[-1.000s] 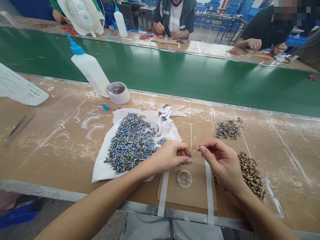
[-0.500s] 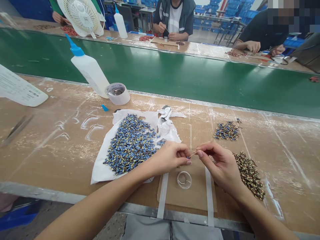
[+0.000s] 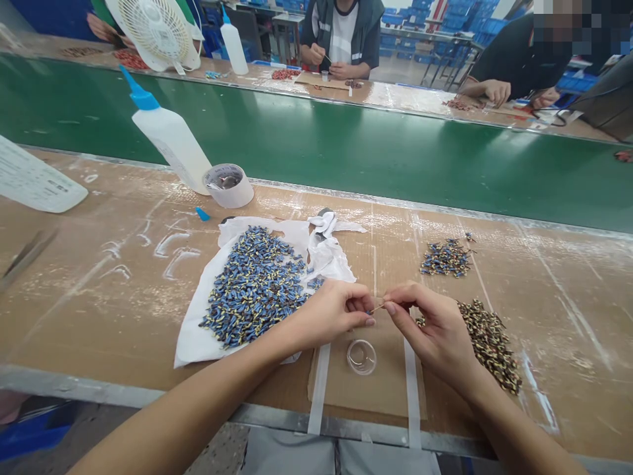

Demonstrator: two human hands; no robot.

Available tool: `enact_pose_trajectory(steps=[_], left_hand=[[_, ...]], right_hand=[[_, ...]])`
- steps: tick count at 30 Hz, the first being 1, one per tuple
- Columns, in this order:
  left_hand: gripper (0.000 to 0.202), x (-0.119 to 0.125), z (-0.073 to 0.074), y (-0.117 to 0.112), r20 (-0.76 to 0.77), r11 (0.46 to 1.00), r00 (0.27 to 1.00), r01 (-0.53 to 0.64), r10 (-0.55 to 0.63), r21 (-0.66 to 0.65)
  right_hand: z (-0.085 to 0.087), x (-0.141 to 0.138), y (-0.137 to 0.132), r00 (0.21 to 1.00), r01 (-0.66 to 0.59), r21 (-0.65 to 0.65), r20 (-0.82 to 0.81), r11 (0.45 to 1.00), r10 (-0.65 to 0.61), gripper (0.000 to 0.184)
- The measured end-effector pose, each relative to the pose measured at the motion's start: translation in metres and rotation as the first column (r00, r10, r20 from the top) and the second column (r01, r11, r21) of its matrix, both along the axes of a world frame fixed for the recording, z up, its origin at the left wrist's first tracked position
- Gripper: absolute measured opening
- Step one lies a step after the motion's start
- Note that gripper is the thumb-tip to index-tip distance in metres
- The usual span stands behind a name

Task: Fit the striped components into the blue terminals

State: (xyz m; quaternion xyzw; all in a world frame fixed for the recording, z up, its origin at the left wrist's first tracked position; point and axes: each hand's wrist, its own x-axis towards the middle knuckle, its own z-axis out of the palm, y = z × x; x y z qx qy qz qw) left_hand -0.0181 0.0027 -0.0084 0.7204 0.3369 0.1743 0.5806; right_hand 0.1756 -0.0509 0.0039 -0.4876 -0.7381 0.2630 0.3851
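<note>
My left hand [image 3: 339, 311] pinches a tiny blue piece [image 3: 368, 313] between thumb and fingers. From the other side, my right hand [image 3: 432, 323] grips a thin wooden toothpick [image 3: 378, 307], its tip at the blue piece. Below both hands, a small clear cup [image 3: 361, 372] stands on a taped cardboard pad [image 3: 366, 399]. Left of my left hand, a heap of small blue-and-yellow pieces [image 3: 257, 284] lies on a white sheet [image 3: 192, 346]. A pile of dark and cream pieces [image 3: 489, 346] lies beside my right hand, with a smaller blue-and-dark pile [image 3: 446, 257] farther back.
A white bottle with a blue nozzle [image 3: 171, 142] stands behind a tape roll [image 3: 230, 187]. Another white bottle [image 3: 37, 178] and tweezers [image 3: 27, 257] are at left. Beyond the green belt [image 3: 316, 142], other people work near a fan [image 3: 155, 33].
The whole view has shifted slightly, with things appearing a little farther left. Both hands keep the same pinch, the toothpick still at the blue piece.
</note>
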Motion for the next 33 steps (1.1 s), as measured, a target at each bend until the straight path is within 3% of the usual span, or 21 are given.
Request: enact_pose_trajectory(steps=[8, 13, 16, 19, 23, 27, 30, 32, 33], left_hand=[[0.008, 0.001, 0.001, 0.000, -0.025, 1.000, 1.000, -0.005, 0.005, -0.006], [0.007, 0.000, 0.001, 0.000, -0.012, 1.000, 1.000, -0.012, 0.012, -0.028], [0.005, 0.000, 0.001, 0.001, -0.015, 0.999, 1.000, -0.007, 0.006, -0.036], [0.003, -0.002, 0.002, 0.003, -0.025, 1.000, 1.000, -0.005, 0.004, -0.020], [0.005, -0.004, 0.003, 0.006, -0.072, 0.998, 0.995, -0.064, 0.064, 0.003], [0.007, -0.004, 0.004, 0.008, -0.095, 0.996, 0.992, -0.086, 0.085, -0.009], [0.010, -0.005, 0.007, 0.008, -0.089, 0.995, 0.991, -0.100, 0.097, -0.027], [0.012, -0.005, 0.008, 0.008, -0.094, 0.993, 0.989, -0.114, 0.110, -0.033], [0.013, -0.005, 0.009, 0.008, -0.098, 0.992, 0.989, -0.118, 0.114, -0.033]], right_hand=[[0.002, -0.001, -0.001, 1.000, 0.007, -0.016, -0.012, 1.000, -0.008, 0.006], [0.005, 0.009, -0.002, 0.974, 0.057, -0.125, -0.211, 0.991, -0.082, 0.003], [0.011, 0.012, -0.002, 0.952, -0.157, -0.205, -0.291, 0.966, 0.093, 0.004], [0.018, 0.006, -0.003, 0.926, -0.364, -0.267, -0.209, 0.892, 0.315, 0.007], [0.021, -0.006, -0.007, 0.914, -0.405, -0.300, -0.096, 0.864, 0.395, 0.009], [0.020, -0.003, -0.005, 0.915, -0.399, -0.288, -0.068, 0.871, 0.397, 0.013], [0.016, 0.021, 0.008, 0.968, -0.250, -0.254, -0.026, 0.934, 0.251, 0.018], [0.009, 0.045, 0.021, 0.999, 0.052, -0.197, 0.023, 0.979, -0.049, 0.014], [0.006, 0.058, 0.027, 0.976, 0.219, -0.163, 0.053, 0.962, -0.213, 0.015]])
